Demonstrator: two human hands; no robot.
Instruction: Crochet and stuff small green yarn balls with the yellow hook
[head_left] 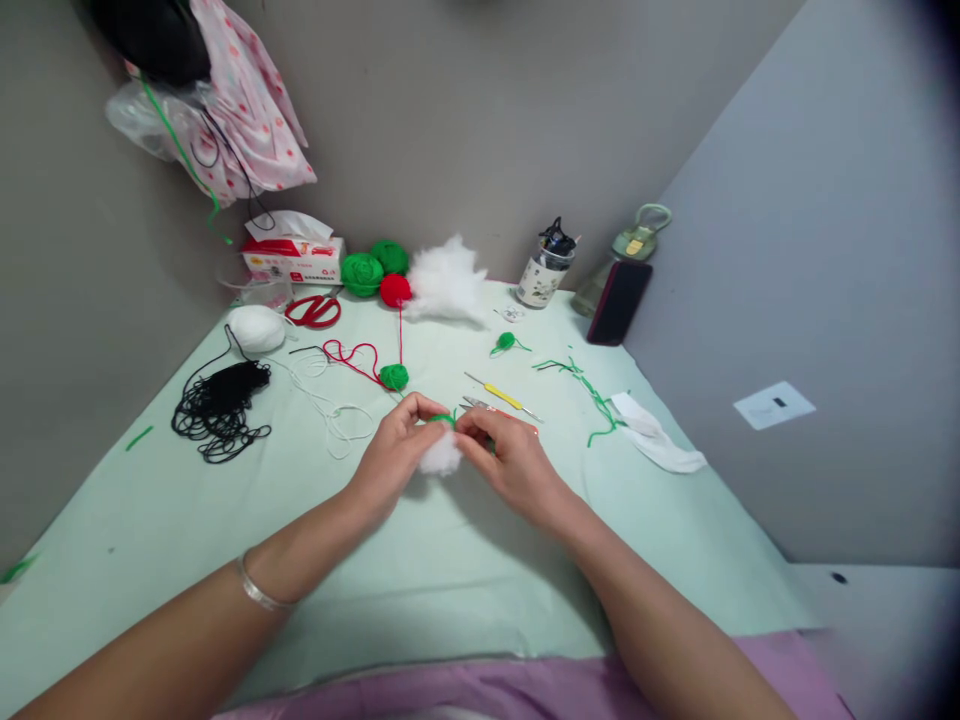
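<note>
My left hand (397, 440) and my right hand (510, 455) meet over the middle of the table, fingers closed in pinches. Between them is a tuft of white stuffing (441, 457), with a strand of green yarn (448, 418) along its top. Both hands grip at this bundle; the fingers partly hide it, so I cannot tell which part each one holds. Just beyond my right hand lies a crochet hook with a yellow handle (502, 396). A small pair of scissors (474, 402) is partly covered by that hand. Beyond my left hand sits a small green yarn ball (394, 377).
Black yarn (225, 400), a white yarn ball (256, 328) and red scissors (313, 311) lie left. Along the back are a tissue box (292, 262), a red yarn ball (395, 290), stuffing (446, 282) and a pen jar (544, 275). A phone (619, 303) leans against a bottle (592, 285).
</note>
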